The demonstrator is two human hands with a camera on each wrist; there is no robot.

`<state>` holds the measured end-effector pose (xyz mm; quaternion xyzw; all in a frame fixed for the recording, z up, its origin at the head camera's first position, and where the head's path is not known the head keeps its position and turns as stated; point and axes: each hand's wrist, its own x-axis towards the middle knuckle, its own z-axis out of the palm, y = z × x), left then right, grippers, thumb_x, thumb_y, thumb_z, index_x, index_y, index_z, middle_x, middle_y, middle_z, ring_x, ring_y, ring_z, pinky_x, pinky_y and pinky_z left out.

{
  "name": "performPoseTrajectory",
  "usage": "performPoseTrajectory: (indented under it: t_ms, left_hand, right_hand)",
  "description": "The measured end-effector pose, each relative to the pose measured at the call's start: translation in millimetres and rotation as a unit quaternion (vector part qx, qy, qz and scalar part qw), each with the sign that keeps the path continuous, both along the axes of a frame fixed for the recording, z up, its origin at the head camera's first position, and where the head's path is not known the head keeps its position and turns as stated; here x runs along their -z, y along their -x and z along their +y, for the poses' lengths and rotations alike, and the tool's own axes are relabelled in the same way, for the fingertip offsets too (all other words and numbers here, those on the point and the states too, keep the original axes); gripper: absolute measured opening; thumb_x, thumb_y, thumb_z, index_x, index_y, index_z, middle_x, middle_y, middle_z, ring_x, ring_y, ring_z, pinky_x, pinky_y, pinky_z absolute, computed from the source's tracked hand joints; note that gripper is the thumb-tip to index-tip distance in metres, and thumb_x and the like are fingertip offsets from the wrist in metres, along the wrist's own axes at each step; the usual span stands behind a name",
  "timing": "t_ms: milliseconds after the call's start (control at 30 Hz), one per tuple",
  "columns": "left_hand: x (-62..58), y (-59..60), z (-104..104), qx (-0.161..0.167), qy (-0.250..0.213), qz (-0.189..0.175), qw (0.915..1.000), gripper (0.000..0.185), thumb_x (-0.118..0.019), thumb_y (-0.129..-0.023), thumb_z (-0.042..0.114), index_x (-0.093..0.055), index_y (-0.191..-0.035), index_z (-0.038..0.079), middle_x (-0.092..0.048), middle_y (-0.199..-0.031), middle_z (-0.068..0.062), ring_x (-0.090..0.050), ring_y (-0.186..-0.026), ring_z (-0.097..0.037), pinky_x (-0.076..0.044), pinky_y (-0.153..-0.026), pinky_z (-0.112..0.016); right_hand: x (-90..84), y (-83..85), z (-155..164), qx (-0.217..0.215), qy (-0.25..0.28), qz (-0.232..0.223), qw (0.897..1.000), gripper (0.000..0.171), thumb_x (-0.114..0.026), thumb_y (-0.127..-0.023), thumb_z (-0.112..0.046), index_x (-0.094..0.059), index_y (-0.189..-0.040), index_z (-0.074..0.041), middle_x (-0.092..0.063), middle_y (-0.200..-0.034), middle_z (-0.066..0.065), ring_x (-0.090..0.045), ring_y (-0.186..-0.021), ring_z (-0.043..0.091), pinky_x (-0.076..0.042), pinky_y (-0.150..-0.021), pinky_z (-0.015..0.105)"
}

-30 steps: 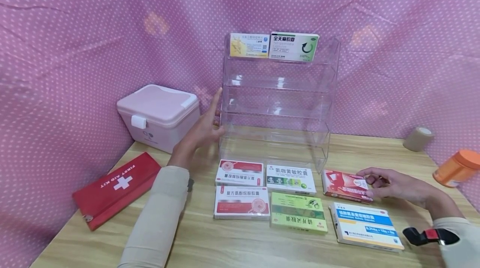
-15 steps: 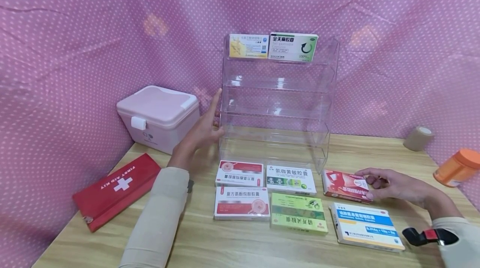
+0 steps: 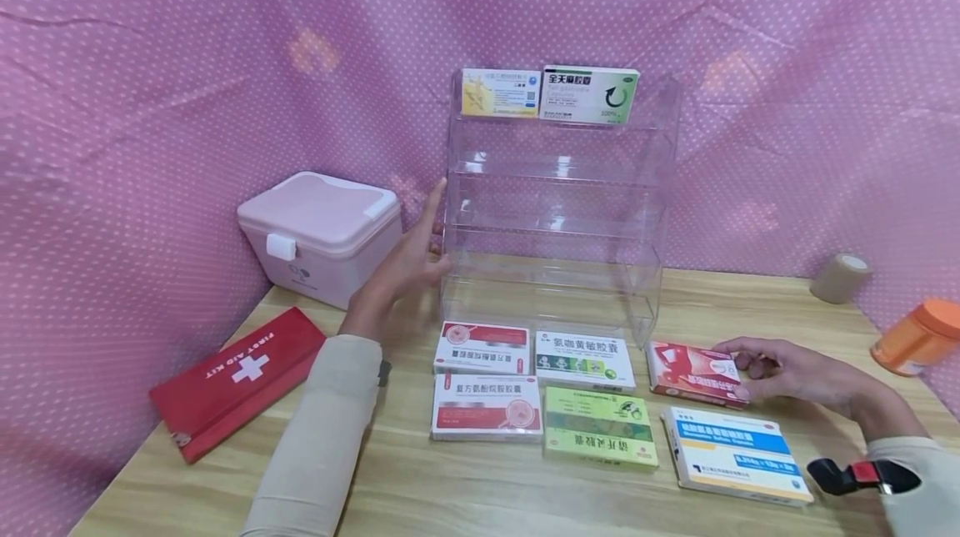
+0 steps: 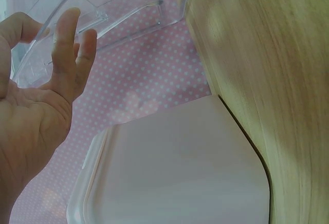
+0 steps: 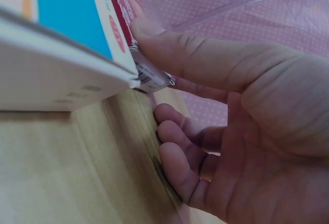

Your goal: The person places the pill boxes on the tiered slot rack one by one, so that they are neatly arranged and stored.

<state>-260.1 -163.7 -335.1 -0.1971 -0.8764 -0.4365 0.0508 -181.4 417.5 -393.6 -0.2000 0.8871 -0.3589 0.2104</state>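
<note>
Red medicine box (image 3: 692, 373) lies flat on the wooden table (image 3: 480, 504) at lower right of the head view, just right of the clear acrylic rack's (image 3: 558, 203) base. Right hand (image 3: 795, 372) pinches its right end, thumb on top and fingers curled beneath. Left hand (image 3: 401, 266) rests open and straight-fingered against the rack's left wall, centre frame. A blue-and-white box (image 3: 735, 454) sits just below the red one, a pink case (image 3: 318, 233) at left
</note>
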Motion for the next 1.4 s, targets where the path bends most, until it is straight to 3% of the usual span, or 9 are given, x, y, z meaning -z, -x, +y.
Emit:
performPoseTrajectory:
  t_ms: [133,300,400,500,733,867,1167,1267,1400]
  left_hand:
    - [-0.1,-0.4,0,-0.003,0.008,0.005,1.0,0.123,-0.067,-0.092,0.0,0.012,-0.167,0.055,-0.033,-0.174,-0.019,-0.068,-0.114,-0.037,-0.063,-0.088,-0.046]
    - [-0.2,0.2,-1,-0.003,0.006,0.009,0.9999,0.123,-0.068,-0.091,-0.001,0.011,-0.169,0.051,-0.035,-0.173,-0.021,-0.067,-0.109,-0.036,-0.063,-0.082,-0.044]
    - [0.2,0.2,-1,0.0,0.001,0.007,1.0,0.123,-0.068,-0.091,-0.002,0.011,-0.17,0.05,-0.029,-0.176,-0.019,-0.067,-0.108,-0.037,-0.063,-0.081,-0.044]
    - [0.9,0.9,0,-0.001,-0.004,0.005,1.0,0.122,-0.067,-0.091,-0.003,0.01,-0.171,0.048,-0.033,-0.174,-0.021,-0.068,-0.113,-0.037,-0.063,-0.087,-0.044]
    - [0.9,0.7,0,-0.002,-0.006,-0.001,1.0,0.123,-0.067,-0.091,-0.003,0.011,-0.17,0.051,-0.047,-0.161,-0.024,-0.067,-0.109,-0.04,-0.064,-0.074,-0.04]
    - [0.9,1.3,0,-0.005,-0.005,-0.003,1.0,0.125,-0.067,-0.091,-0.003,0.011,-0.167,0.057,-0.055,-0.149,-0.023,-0.068,-0.111,-0.038,-0.064,-0.077,-0.04]
    - [1.0,3.1,0,-0.002,-0.01,-0.007,0.9999,0.124,-0.067,-0.092,-0.004,0.011,-0.168,0.055,-0.055,-0.148,-0.023,-0.067,-0.111,-0.037,-0.065,-0.078,-0.04]
    - [1.1,3.1,0,-0.004,-0.009,-0.007,0.9999,0.124,-0.067,-0.092,-0.004,0.011,-0.168,0.055,-0.054,-0.149,-0.023,-0.067,-0.112,-0.037,-0.064,-0.078,-0.041]
    - [1.1,3.0,0,-0.006,-0.004,-0.005,1.0,0.125,-0.067,-0.092,-0.003,0.012,-0.167,0.057,-0.053,-0.152,-0.023,-0.067,-0.115,-0.036,-0.064,-0.085,-0.044]
  right_hand:
    - [2.9,-0.4,0,-0.005,0.001,0.013,1.0,0.053,-0.071,-0.101,-0.013,-0.055,-0.15,-0.003,-0.059,-0.115,0.005,-0.052,-0.099,0.004,-0.044,-0.078,0.023]
    - [3.7,-0.4,0,-0.005,-0.002,0.023,1.0,0.052,-0.072,-0.1,-0.013,-0.056,-0.149,-0.004,-0.059,-0.114,0.005,-0.051,-0.098,0.004,-0.043,-0.077,0.024]
    - [2.4,-0.1,1,-0.002,-0.009,0.022,1.0,0.053,-0.071,-0.101,-0.014,-0.055,-0.15,-0.004,-0.058,-0.114,0.006,-0.05,-0.096,0.006,-0.042,-0.076,0.024]
    - [1.4,0.9,2,0.0,-0.012,0.015,1.0,0.052,-0.07,-0.102,-0.015,-0.053,-0.15,-0.004,-0.056,-0.114,0.006,-0.049,-0.095,0.008,-0.041,-0.075,0.024]
    - [-0.1,2.8,2,-0.004,-0.015,0.019,1.0,0.05,-0.07,-0.102,-0.015,-0.053,-0.149,-0.007,-0.056,-0.114,0.006,-0.051,-0.098,0.008,-0.041,-0.076,0.024]
    - [0.1,2.5,1,-0.002,-0.026,0.025,0.999,0.051,-0.07,-0.102,-0.017,-0.053,-0.149,-0.008,-0.058,-0.117,0.007,-0.052,-0.099,0.004,-0.042,-0.076,0.024]
    - [-6.0,1.9,-5,0.021,-0.044,0.027,0.998,0.051,-0.07,-0.102,-0.018,-0.051,-0.147,-0.004,-0.061,-0.124,0.012,-0.054,-0.102,0.001,-0.045,-0.079,0.023]
    - [-8.8,1.5,-7,0.041,-0.042,0.03,0.998,0.051,-0.07,-0.103,-0.02,-0.05,-0.148,-0.004,-0.062,-0.125,0.014,-0.056,-0.102,0.001,-0.049,-0.079,0.023]
    - [-8.4,2.4,-6,0.058,0.012,0.006,0.998,0.045,-0.066,-0.106,-0.016,-0.05,-0.147,-0.005,-0.056,-0.127,0.02,-0.063,-0.104,0.006,-0.063,-0.082,0.029]
